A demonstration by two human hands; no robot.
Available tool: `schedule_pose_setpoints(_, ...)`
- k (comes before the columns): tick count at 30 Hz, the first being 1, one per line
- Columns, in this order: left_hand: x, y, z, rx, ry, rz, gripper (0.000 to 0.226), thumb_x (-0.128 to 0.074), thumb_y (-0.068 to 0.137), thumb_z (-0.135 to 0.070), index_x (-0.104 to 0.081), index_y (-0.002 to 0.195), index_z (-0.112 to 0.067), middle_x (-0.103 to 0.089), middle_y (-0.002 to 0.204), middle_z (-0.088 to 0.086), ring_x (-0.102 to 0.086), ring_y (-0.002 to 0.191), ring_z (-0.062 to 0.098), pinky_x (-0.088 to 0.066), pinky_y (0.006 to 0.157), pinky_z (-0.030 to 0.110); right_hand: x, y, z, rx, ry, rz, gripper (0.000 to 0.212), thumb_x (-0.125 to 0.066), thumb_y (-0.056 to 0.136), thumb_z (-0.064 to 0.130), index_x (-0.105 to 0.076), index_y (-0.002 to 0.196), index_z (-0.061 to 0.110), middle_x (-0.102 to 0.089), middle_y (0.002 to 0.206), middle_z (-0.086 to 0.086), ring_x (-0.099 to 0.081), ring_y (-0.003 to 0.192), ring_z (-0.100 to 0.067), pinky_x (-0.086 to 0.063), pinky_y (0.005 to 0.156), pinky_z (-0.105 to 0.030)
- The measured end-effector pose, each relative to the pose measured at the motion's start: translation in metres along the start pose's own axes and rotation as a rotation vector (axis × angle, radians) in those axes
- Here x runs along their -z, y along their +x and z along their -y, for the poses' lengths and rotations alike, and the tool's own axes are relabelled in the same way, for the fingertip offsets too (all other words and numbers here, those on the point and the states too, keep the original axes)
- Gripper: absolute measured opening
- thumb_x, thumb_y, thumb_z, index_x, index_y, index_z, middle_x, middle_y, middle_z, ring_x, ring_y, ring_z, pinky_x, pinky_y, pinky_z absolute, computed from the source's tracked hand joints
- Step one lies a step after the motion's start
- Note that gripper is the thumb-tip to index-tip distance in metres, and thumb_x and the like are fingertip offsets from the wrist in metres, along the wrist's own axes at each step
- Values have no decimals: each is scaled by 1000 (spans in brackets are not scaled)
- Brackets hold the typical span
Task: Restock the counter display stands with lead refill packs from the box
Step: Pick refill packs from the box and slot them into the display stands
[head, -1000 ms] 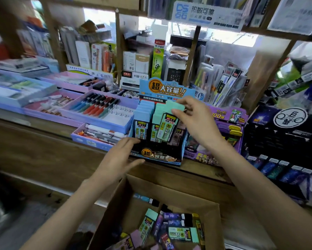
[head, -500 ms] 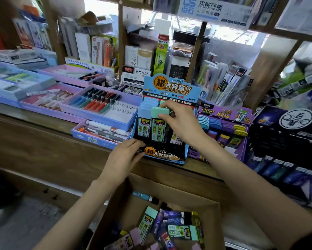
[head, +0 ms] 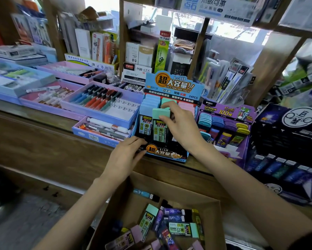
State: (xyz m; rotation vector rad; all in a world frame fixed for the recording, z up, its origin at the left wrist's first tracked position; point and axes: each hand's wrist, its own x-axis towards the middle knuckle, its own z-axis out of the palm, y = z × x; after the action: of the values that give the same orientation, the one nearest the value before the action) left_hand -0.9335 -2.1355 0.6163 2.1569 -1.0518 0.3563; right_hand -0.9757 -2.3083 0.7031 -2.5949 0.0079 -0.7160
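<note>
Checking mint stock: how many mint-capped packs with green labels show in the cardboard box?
2. One mint-capped pack stands tilted near the middle of the box; the other lies flat just right of it. More may be buried under the purple packs.

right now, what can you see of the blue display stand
Printed cardboard, the blue display stand sits upright on the wooden counter, its tall header marked 24PCS. Columns of blue, mint and pink-capped packs stand in it. The left hand rests on its front left corner; the right hand grips a mint pack in its middle column.
</note>
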Motion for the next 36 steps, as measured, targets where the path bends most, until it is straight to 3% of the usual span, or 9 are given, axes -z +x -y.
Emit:
schedule_pose_setpoints(3,-1,-1,0,-17,-8,-3,24,-66,85,-9,-65,109,-6,-65,107,7,-62,96,25,-53,80,39,4,-7,-6,206,-281,-67,26,-65,87,17,-60,108,1,-63,98,-15,-57,87,-32,-44,70,-37)
schedule_pose_setpoints(6,-3,-1,0,-25,-6,-15,25,-66,84,-8,-65,109,-4,-65,106,9,-63,95,26,-54,80,39,7,-6,-13,239,-451,-102,30,-70,83,20,-62,105,0,-61,105,-16,-56,94,-36,-47,77,-42)
schedule_pose_setpoints(10,-4,-1,1,-26,6,-23,25,-66,85,-9,-66,109,-5,-66,107,8,-63,96,26,-53,80,38,0,-4,-11,128,-448,-62,46,-64,87,24,-51,124,1,-56,120,-15,-52,110,-33,-43,88,-40)
schedule_pose_setpoints(17,14,2,-7,-53,74,62,31,-62,88,-14,-60,119,-8,-60,117,7,-59,104,24,-52,81,36,11,-1,-1,99,-454,34,44,-59,91,24,-46,130,9,-47,129,-9,-39,121,-26,-34,97,-35)
schedule_pose_setpoints(20,26,-5,-22,-96,88,35,28,-61,88,-14,-61,116,-9,-60,113,6,-62,96,21,-53,72,36,26,-22,4,96,-365,6,40,-58,91,24,-48,128,9,-49,126,-9,-39,119,-25,-33,94,-33)
schedule_pose_setpoints(25,18,-44,-34,-105,11,148,18,-63,88,-17,-63,105,-14,-63,102,-1,-64,81,15,-52,63,33,31,-98,-5,-17,-140,192,27,-57,92,26,-56,118,17,-58,117,-2,-48,111,-19,-43,88,-37)
schedule_pose_setpoints(29,-29,-84,-21,55,-28,336,21,-60,89,-20,-62,109,-14,-61,110,2,-61,96,20,-52,77,40,4,-169,-38,-207,-46,393,25,-56,91,29,-57,116,23,-60,114,6,-53,106,-11,-47,88,-31)
schedule_pose_setpoints(33,-89,-123,-4,223,-113,548,24,-59,90,-19,-59,114,-13,-58,112,1,-59,102,22,-47,83,36,-42,-236,-82,-574,77,562,25,-56,93,27,-56,117,22,-63,113,1,-61,101,-14,-51,87,-36)
schedule_pose_setpoints(36,-133,-147,7,311,-81,671,36,-57,91,-23,-51,124,-13,-55,124,8,-53,113,25,-42,92,35,-81,-274,-110,-744,67,589,34,-55,94,26,-51,126,16,-51,129,-5,-49,121,-20,-42,100,-35)
